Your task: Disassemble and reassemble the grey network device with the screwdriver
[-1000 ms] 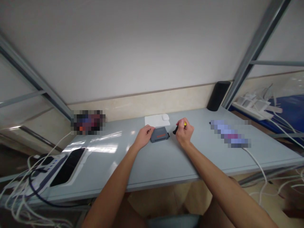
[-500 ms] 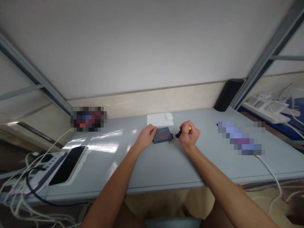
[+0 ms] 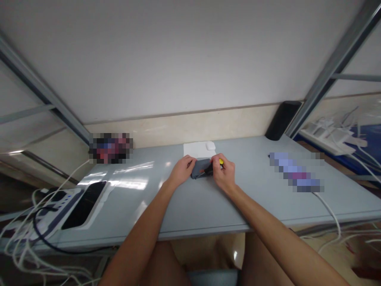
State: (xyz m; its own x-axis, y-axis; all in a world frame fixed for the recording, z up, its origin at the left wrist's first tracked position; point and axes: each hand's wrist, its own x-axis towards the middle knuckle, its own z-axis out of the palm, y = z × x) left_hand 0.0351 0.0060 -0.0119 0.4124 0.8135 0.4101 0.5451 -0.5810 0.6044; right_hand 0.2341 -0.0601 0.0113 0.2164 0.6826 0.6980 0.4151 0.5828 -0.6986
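A small grey box with an orange label lies on the pale grey table. My left hand grips its left end, fingers curled round it. My right hand is closed on a screwdriver with a black and yellow handle. The tool points left, its tip against the right side of the box. A white pad with a small white case on it lies just behind the box.
A black cylinder stands at the back right by a metal post. A power strip with white cables and a dark phone-like slab lie at the left. A white cable runs off the right edge.
My right hand has moved left with the screwdriver, from beside the box to against its right side. My left hand has stayed on the box.
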